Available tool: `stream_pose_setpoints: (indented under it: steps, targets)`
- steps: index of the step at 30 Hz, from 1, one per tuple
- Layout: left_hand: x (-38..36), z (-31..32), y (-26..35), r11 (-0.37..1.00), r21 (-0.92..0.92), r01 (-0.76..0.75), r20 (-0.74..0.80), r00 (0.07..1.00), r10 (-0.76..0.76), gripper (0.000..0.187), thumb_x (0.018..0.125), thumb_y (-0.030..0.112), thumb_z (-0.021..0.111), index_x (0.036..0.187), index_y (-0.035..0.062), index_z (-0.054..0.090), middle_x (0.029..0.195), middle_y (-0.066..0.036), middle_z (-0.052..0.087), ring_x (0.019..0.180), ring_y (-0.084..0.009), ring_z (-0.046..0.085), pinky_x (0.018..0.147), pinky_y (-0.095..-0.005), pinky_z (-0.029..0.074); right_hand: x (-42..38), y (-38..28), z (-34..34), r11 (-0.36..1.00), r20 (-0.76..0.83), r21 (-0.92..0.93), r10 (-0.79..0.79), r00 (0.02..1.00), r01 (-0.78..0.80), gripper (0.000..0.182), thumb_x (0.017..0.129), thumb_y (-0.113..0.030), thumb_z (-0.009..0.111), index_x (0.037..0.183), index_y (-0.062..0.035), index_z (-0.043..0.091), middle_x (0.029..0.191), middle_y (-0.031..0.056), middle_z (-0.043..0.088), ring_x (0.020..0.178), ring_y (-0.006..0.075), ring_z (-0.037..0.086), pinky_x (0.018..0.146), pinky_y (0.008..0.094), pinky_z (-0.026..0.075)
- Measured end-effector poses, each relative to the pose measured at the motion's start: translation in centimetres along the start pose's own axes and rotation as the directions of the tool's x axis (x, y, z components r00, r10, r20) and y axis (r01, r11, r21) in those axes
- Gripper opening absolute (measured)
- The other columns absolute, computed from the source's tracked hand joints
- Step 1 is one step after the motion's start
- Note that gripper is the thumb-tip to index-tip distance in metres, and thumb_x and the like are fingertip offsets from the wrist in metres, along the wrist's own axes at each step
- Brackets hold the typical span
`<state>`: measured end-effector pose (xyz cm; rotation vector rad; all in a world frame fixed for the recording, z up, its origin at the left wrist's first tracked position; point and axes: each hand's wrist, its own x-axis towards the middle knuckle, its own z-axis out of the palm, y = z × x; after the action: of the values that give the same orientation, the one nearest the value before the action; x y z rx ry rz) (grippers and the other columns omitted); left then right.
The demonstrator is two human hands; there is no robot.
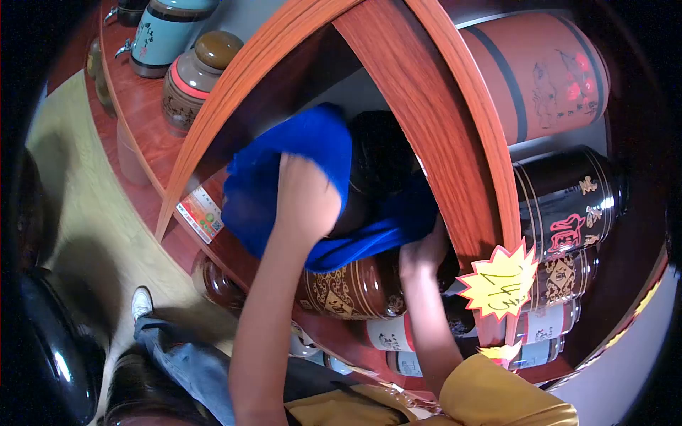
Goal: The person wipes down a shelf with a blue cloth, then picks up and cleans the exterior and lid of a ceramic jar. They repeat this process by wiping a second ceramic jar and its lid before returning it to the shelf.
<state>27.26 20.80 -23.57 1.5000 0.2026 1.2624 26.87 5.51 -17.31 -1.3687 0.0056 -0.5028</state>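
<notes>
A bright blue cloth (pixel 291 135) is draped over and around a dark jar (pixel 380 149) inside a wooden shelf compartment. My left hand (pixel 305 195) is closed on the cloth's left part, its fingers mostly tucked in the folds. Lower right, my right hand (pixel 424 252) holds the other end of the cloth beside the shelf divider, with its fingers partly in shadow. Just below the cloth sits a brown jar with gold patterns (pixel 344 291).
A curved wooden divider (pixel 426 106) rises beside my right hand, with a yellow price tag (pixel 499 279) on its edge. Large jars, including a black one (pixel 568 202), lie beyond it. At left are a grey-brown jar (pixel 186 92), a blue dispenser (pixel 167 35) and a label card (pixel 201 214).
</notes>
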Motion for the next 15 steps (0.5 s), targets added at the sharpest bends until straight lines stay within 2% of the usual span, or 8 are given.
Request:
stream_pose_setpoints:
  steps: [3,6,8,9,10,11,13,15]
  targets:
    - [3.6,0.9,0.1,0.994,-0.042,0.097,0.115,0.989,-0.092,0.008,0.065,0.007,0.049,0.064,0.0002,0.052,0.076,-0.022,0.057,0.081,-0.0366,0.052,0.076,-0.0485,0.036,2.0,-0.6,-0.3,0.994,0.100,-0.097,-0.049,0.994,0.059,0.038,0.088,-0.024,0.047,0.120,-0.0037,0.042,0.113,0.0115,0.050,0.105,0.0201,0.047,0.094,0.0320,0.036]
    - [6.1,6.3,-2.6,0.986,-0.134,0.099,0.183,0.980,-0.073,0.012,0.069,0.009,0.050,0.071,-0.0003,0.057,0.077,-0.021,0.058,0.083,-0.0333,0.054,0.073,-0.0453,0.042,5.3,0.5,2.6,0.975,0.199,-0.185,-0.083,0.976,0.121,0.038,0.088,-0.024,0.047,0.120,-0.0041,0.042,0.114,0.0113,0.049,0.105,0.0202,0.047,0.094,0.0326,0.036]
    - [5.9,12.1,-5.2,0.746,-0.642,0.179,0.234,0.972,-0.033,0.017,0.073,0.013,0.051,0.082,0.0025,0.061,0.084,-0.020,0.059,0.088,-0.0314,0.055,0.072,-0.0417,0.046,6.2,1.3,3.0,0.956,0.258,-0.246,-0.096,0.961,0.162,0.038,0.088,-0.024,0.047,0.120,-0.0043,0.042,0.114,0.0111,0.049,0.106,0.0203,0.047,0.094,0.0330,0.035]
    - [5.7,12.1,-4.6,0.744,-0.644,0.178,0.233,0.972,-0.031,0.017,0.073,0.013,0.051,0.082,0.0025,0.061,0.084,-0.020,0.059,0.088,-0.0314,0.055,0.072,-0.0417,0.046,6.4,1.3,2.7,0.945,0.288,-0.272,-0.102,0.952,0.183,0.038,0.088,-0.024,0.047,0.120,-0.0045,0.042,0.115,0.0111,0.049,0.106,0.0204,0.047,0.094,0.0332,0.035]
    - [5.5,10.7,-3.0,0.965,-0.251,0.081,0.271,0.962,-0.010,0.019,0.074,0.015,0.051,0.086,0.0047,0.062,0.089,-0.019,0.059,0.091,-0.0313,0.054,0.076,-0.0408,0.046,6.6,1.3,2.3,0.933,0.319,-0.295,-0.106,0.942,0.205,0.038,0.088,-0.024,0.047,0.120,-0.0046,0.042,0.115,0.0110,0.049,0.106,0.0204,0.047,0.094,0.0333,0.035]
    - [5.5,10.1,-2.1,0.980,0.192,-0.052,0.313,0.950,-0.011,0.021,0.075,0.016,0.051,0.091,0.0070,0.063,0.095,-0.017,0.059,0.094,-0.0313,0.054,0.079,-0.0400,0.045,6.8,1.4,1.9,0.921,0.349,-0.317,-0.107,0.931,0.225,0.038,0.088,-0.024,0.047,0.120,-0.0047,0.042,0.115,0.0109,0.048,0.106,0.0205,0.046,0.094,0.0335,0.035]
    - [4.8,13.4,-3.5,0.993,0.121,-0.008,0.216,0.976,-0.018,0.022,0.077,0.018,0.050,0.091,0.0085,0.063,0.099,-0.014,0.059,0.095,-0.0310,0.053,0.079,-0.0396,0.044,7.8,1.7,1.9,0.895,0.408,-0.360,-0.104,0.907,0.264,0.038,0.088,-0.024,0.047,0.120,-0.0050,0.042,0.116,0.0108,0.048,0.107,0.0206,0.046,0.094,0.0339,0.035]
    - [3.9,13.7,-2.4,0.774,-0.550,0.313,0.018,0.931,-0.364,0.023,0.079,0.020,0.047,0.091,0.0090,0.063,0.094,-0.013,0.059,0.091,-0.0289,0.053,0.079,-0.0381,0.041,8.8,1.6,1.0,0.863,0.459,-0.409,-0.087,0.884,0.298,0.038,0.088,-0.024,0.047,0.121,-0.0053,0.041,0.116,0.0107,0.048,0.107,0.0207,0.046,0.095,0.0343,0.035]
